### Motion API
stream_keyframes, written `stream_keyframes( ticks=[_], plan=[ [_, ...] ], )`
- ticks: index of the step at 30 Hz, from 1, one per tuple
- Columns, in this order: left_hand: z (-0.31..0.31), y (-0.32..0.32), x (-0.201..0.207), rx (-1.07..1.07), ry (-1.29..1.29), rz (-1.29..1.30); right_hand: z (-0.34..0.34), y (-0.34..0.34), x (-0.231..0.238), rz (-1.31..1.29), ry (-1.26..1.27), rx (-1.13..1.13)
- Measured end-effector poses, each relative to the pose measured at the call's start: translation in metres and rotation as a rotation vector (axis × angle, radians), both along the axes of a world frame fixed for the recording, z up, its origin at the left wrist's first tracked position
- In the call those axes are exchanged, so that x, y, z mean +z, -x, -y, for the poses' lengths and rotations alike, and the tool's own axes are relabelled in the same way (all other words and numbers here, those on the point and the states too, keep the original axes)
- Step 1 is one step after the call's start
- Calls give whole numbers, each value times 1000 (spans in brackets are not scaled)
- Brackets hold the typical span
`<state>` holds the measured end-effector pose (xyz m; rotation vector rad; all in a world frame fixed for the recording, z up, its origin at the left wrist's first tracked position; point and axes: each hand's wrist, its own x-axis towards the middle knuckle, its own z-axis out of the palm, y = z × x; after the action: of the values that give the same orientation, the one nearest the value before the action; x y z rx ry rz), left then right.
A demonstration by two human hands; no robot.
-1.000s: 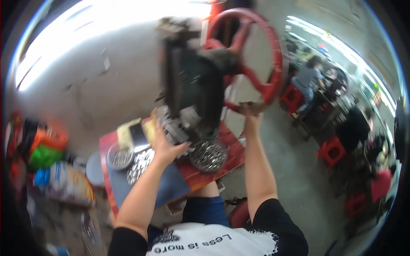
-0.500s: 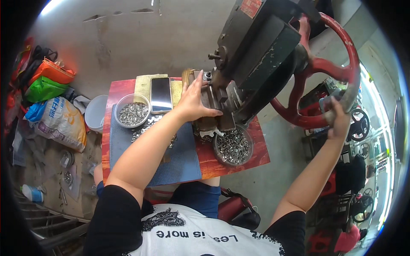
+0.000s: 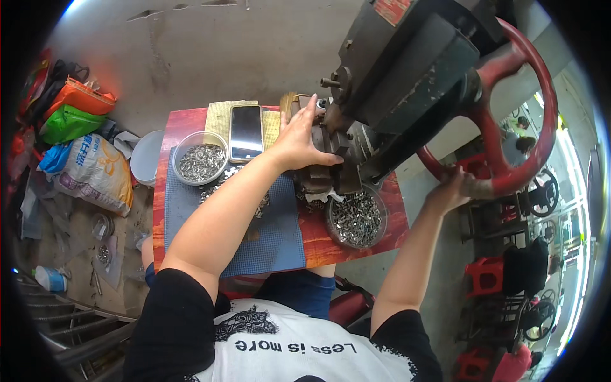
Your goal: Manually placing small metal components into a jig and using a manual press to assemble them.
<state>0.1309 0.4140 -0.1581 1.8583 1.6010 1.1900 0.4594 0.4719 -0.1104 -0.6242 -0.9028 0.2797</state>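
Observation:
My left hand (image 3: 304,141) lies against the dark metal die block (image 3: 345,170) under the hand press (image 3: 407,95), fingers stretched upward and thumb spread over the block's near side. Whether a small part sits under the fingertips is hidden. On the right, my right hand (image 3: 449,190) is wrapped round the lower rim of the press's big red handwheel (image 3: 546,114). Just below the die stands a clear round tub (image 3: 384,224) full of small shiny metal parts. A second clear tub (image 3: 174,162) of similar parts is left of my left forearm, with loose pieces (image 3: 258,205) beside it.
A phone (image 3: 246,132) lies on a yellow cloth (image 3: 218,113) at the table's back. Blue mesh matting (image 3: 270,245) covers part of the red table (image 3: 181,124). Left stand a white bucket (image 3: 147,159) and filled sacks (image 3: 95,172). Red stools (image 3: 485,275) and other handwheel machines are right.
My right hand has pulled the handwheel's rim leftward and nearer to the table, turning the wheel. My left hand stays at the die. The whole view has shifted slightly.

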Motion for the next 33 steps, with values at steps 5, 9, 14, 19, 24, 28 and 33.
stream_keyframes(
  ticks=[5, 9, 14, 19, 24, 28, 33],
  plan=[
    [28, 0, -9, 37, -1, -17, 20, -25, 36, -33, 203, 217],
    [71, -21, -2, 84, -10, -35, 18, -31, 41, -74, 200, 227],
    [78, -26, 2, 169, -36, -90, 9, -28, 25, -93, 223, 201],
    [80, -32, 1, 199, -65, -42, 7, -10, 8, -120, 198, 167],
    [76, -34, 1, 213, -137, -12, 23, -2, -3, -98, 521, 174],
    [89, -46, 20, 108, -407, -26, 80, 26, -19, 65, 697, 467],
    [104, -83, 22, -58, -402, -181, 129, 51, -24, 492, 888, 840]
  ],
)
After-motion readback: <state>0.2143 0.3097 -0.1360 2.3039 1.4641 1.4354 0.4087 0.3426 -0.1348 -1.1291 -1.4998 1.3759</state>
